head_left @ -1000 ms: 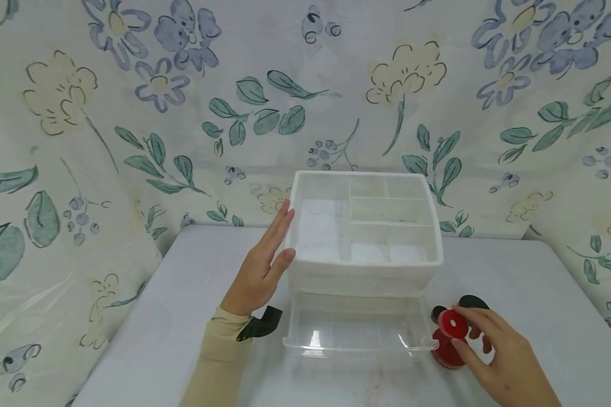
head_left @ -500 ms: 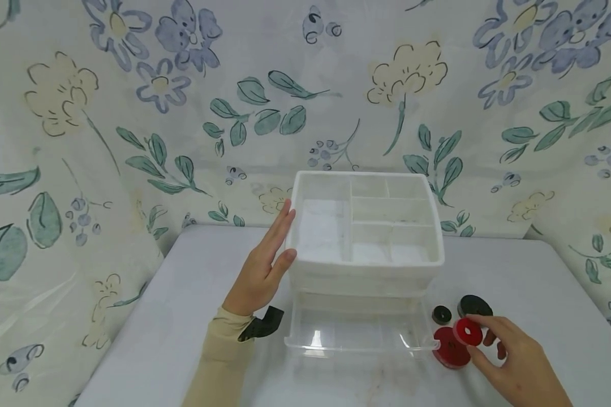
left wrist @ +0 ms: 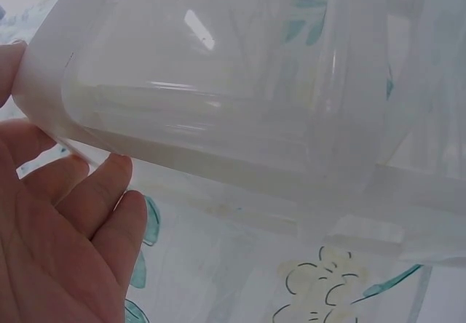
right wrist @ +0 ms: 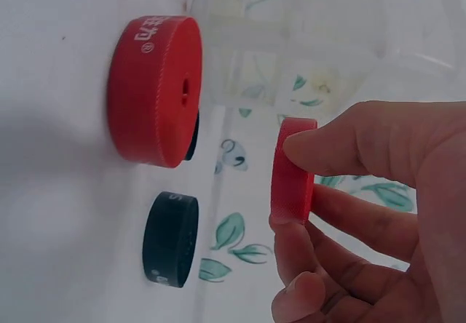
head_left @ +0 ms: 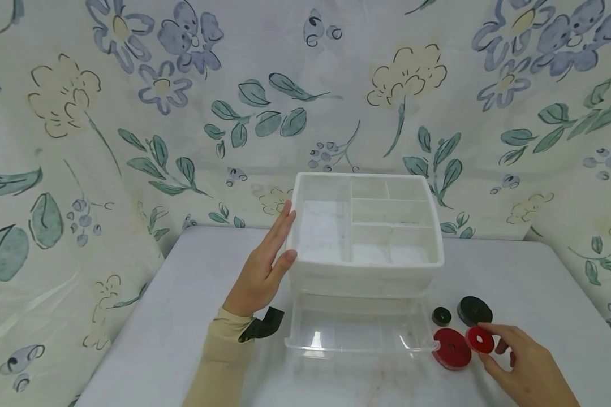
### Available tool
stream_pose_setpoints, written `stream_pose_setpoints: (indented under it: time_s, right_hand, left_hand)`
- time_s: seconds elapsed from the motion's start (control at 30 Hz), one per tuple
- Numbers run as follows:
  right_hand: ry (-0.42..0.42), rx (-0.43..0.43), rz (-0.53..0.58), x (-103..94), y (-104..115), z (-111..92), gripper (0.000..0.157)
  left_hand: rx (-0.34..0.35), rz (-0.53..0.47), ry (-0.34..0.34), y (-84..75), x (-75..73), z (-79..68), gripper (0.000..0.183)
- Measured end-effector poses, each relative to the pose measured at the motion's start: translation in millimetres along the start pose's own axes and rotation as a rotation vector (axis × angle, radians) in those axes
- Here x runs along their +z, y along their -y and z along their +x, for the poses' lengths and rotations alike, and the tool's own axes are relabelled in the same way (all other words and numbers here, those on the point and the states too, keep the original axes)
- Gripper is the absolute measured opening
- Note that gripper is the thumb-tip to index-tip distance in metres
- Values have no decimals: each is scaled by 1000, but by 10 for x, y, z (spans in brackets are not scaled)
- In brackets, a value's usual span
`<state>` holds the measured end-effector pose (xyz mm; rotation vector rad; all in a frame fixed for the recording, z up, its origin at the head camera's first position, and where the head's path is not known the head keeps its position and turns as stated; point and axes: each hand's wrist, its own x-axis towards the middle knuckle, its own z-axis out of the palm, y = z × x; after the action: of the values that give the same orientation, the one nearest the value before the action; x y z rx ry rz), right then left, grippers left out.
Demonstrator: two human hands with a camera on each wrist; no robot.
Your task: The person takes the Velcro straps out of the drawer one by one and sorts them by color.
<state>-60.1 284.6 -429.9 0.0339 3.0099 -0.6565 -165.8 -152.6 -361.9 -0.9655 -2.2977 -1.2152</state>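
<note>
My right hand [head_left: 532,367] pinches a small red roll of tape [head_left: 480,340] between thumb and fingers, its round face with a centre hole showing. In the right wrist view this roll [right wrist: 293,177] is held edge-on, with the thumb across its band. Just left of it, a large red roll of tape [head_left: 452,349] lies on the table. A large black roll [head_left: 475,311] and a small black roll [head_left: 441,316] lie behind. My left hand [head_left: 258,271] rests along the left side of a white desktop organizer [head_left: 364,281], its fingers straight in the head view.
The organizer's top has several compartments. A clear drawer [head_left: 356,330] sticks out at its front, its right corner close to the large red roll. A flower-patterned sheet [head_left: 305,96] stands behind and beside the white table [head_left: 203,249].
My right hand has moved right and slightly nearer with the small red roll, off the other rolls, which now show fully. The left hand and the organizer have stayed put.
</note>
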Motion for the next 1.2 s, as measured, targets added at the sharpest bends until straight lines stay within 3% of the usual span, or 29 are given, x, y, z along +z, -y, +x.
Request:
stream_pose_setpoints:
  time_s: [0.27,0.5,1.2]
  right_hand:
    - [19,-16,-43,50,-96,26,59]
    - [115,45,-47,112,-186,66,62]
    - [191,121,-54,195,-294,123,62]
  left_hand:
    - [-9,3,1,12,0,-7,65]
    - [3,0,-7,27,6,-8,61]
    - [9,-4,-5,11,0,3,61]
